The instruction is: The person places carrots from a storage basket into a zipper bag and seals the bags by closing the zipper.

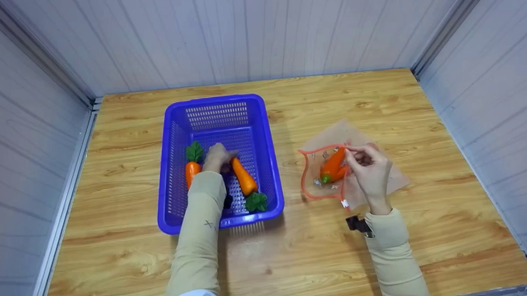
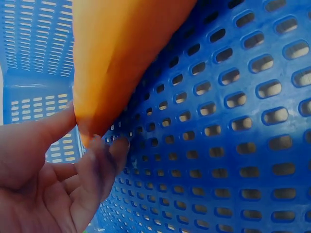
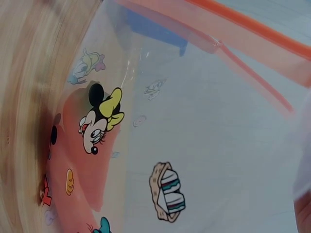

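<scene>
My left hand (image 1: 218,155) reaches down into a blue plastic basket (image 1: 262,121). Its thumb and fingers pinch the narrow tip of an orange carrot (image 1: 244,177) with a green leafy top; the left wrist view shows this grip on the carrot (image 2: 112,58) close up. A second carrot (image 1: 193,171) lies left of that hand, partly covered by the forearm. Over to the right, my right hand (image 1: 371,166) pinches the orange-trimmed rim of a clear zip bag (image 1: 310,181) printed with cartoon figures. Inside the bag are orange, carrot-shaped pieces (image 1: 333,165), one with a green end.
A wooden table (image 1: 131,257) carries the basket at left and the bag at right. Pale panel walls (image 1: 224,40) rise behind and on both sides. A white zip slider (image 1: 345,203) sits at the bag's near corner. Dark material beside the left forearm is partly hidden.
</scene>
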A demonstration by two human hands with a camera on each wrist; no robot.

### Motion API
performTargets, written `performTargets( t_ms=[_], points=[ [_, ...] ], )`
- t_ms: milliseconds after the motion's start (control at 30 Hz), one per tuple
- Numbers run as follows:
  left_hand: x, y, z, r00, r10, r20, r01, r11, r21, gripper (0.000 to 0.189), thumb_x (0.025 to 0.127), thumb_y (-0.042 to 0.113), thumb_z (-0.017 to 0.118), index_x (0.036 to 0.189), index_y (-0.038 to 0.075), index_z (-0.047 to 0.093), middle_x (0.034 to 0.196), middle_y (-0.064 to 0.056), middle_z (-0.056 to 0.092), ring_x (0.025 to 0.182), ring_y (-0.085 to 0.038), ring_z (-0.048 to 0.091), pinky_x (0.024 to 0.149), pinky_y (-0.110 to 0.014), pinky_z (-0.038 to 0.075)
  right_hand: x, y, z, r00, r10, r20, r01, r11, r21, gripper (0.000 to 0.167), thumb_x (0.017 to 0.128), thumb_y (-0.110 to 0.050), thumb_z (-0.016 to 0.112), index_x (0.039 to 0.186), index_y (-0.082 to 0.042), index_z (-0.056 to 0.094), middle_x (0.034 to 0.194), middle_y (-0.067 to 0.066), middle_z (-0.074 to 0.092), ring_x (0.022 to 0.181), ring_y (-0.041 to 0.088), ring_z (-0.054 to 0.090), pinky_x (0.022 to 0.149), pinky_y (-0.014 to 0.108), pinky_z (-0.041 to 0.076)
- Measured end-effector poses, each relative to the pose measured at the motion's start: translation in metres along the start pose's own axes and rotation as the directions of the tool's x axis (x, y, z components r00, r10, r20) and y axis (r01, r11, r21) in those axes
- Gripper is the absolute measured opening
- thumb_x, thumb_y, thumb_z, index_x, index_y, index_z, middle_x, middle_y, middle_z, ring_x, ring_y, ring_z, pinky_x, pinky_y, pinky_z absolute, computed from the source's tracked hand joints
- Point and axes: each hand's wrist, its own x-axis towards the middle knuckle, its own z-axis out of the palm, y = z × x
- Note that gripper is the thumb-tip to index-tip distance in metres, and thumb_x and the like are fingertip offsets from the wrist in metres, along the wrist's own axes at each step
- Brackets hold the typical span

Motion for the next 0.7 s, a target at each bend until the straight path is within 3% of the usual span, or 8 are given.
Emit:
performTargets(
  t_ms=[100,200,333,367,400,500,600,700],
  points=[
    [0.008,-0.004,0.002,1.0,0.01,0.022,-0.01,1.0,-0.026,0.037,0.083,0.028,0.06,0.094,-0.007,0.057,0.09,-0.024,0.06,0.051,-0.022,0.062,0.044,-0.029,0.05,0.0,0.0,0.0,1.0,-0.006,0.0,0.006,1.0,-0.009,0.007,0.076,-0.003,0.066,0.081,0.0,0.069,0.064,0.007,0.06,0.051,0.008,0.053,0.046,0.015,0.044],
    [0.051,-0.026,0.015,0.998,0.066,-0.013,-0.066,0.998,0.019,0.042,0.078,0.033,0.064,0.092,-0.007,0.059,0.095,-0.024,0.059,0.067,-0.027,0.063,0.056,-0.033,0.052,0.0,-0.001,0.001,1.0,-0.004,0.001,0.004,1.0,-0.005,0.007,0.076,-0.002,0.066,0.081,0.0,0.069,0.064,0.008,0.06,0.051,0.008,0.053,0.046,0.014,0.044],
    [0.127,-0.064,0.037,0.985,0.15,-0.09,-0.141,0.985,0.1,0.045,0.069,0.04,0.07,0.083,-0.002,0.062,0.084,-0.017,0.061,0.071,-0.026,0.058,0.064,-0.034,0.048,0.0,-0.004,0.001,1.0,-0.007,0.009,0.007,1.0,-0.003,0.007,0.076,0.0,0.065,0.082,0.001,0.069,0.065,0.011,0.06,0.051,0.008,0.053,0.046,0.014,0.044],
    [0.134,-0.066,0.039,0.985,0.149,-0.083,-0.141,0.986,0.092,0.046,0.069,0.04,0.071,0.084,-0.002,0.062,0.085,-0.017,0.061,0.072,-0.026,0.059,0.066,-0.035,0.049,0.001,-0.004,0.001,1.0,-0.011,0.012,0.011,1.0,-0.006,0.007,0.076,0.0,0.065,0.082,0.001,0.069,0.066,0.011,0.06,0.051,0.009,0.053,0.046,0.015,0.044],
    [0.133,-0.064,0.036,0.989,0.136,-0.055,-0.131,0.988,0.08,0.047,0.07,0.039,0.071,0.088,-0.004,0.062,0.088,-0.019,0.06,0.075,-0.027,0.06,0.069,-0.035,0.049,0.001,-0.004,0.001,1.0,-0.012,0.012,0.012,1.0,-0.007,0.007,0.076,0.001,0.065,0.082,0.001,0.069,0.066,0.011,0.06,0.051,0.009,0.053,0.046,0.015,0.044],
    [0.114,-0.051,0.026,0.984,0.161,-0.08,-0.154,0.984,0.087,0.045,0.069,0.036,0.073,0.082,-0.005,0.063,0.084,-0.02,0.06,0.065,-0.025,0.06,0.061,-0.03,0.05,0.0,0.002,0.001,1.0,-0.018,0.002,0.018,1.0,-0.004,0.007,0.076,-0.001,0.065,0.082,-0.001,0.069,0.066,0.008,0.061,0.052,0.008,0.053,0.046,0.014,0.043],
    [0.046,-0.015,0.0,0.988,0.136,-0.078,-0.128,0.987,0.1,0.039,0.076,0.029,0.069,0.088,-0.008,0.063,0.092,-0.022,0.06,0.077,-0.027,0.061,0.07,-0.029,0.049,0.0,0.003,0.001,1.0,-0.007,0.001,0.007,1.0,-0.023,0.007,0.076,-0.001,0.066,0.083,-0.001,0.07,0.066,0.007,0.061,0.052,0.009,0.053,0.046,0.014,0.044],
    [-0.005,0.012,-0.017,0.982,0.132,-0.135,-0.119,0.988,0.099,0.03,0.081,0.021,0.063,0.091,-0.008,0.062,0.091,-0.02,0.06,0.078,-0.027,0.061,0.068,-0.029,0.05,-0.001,0.011,0.002,1.0,-0.006,0.0,0.006,1.0,0.015,0.008,0.076,-0.003,0.066,0.084,-0.003,0.07,0.067,0.007,0.062,0.052,0.008,0.054,0.047,0.013,0.043]
  ],
)
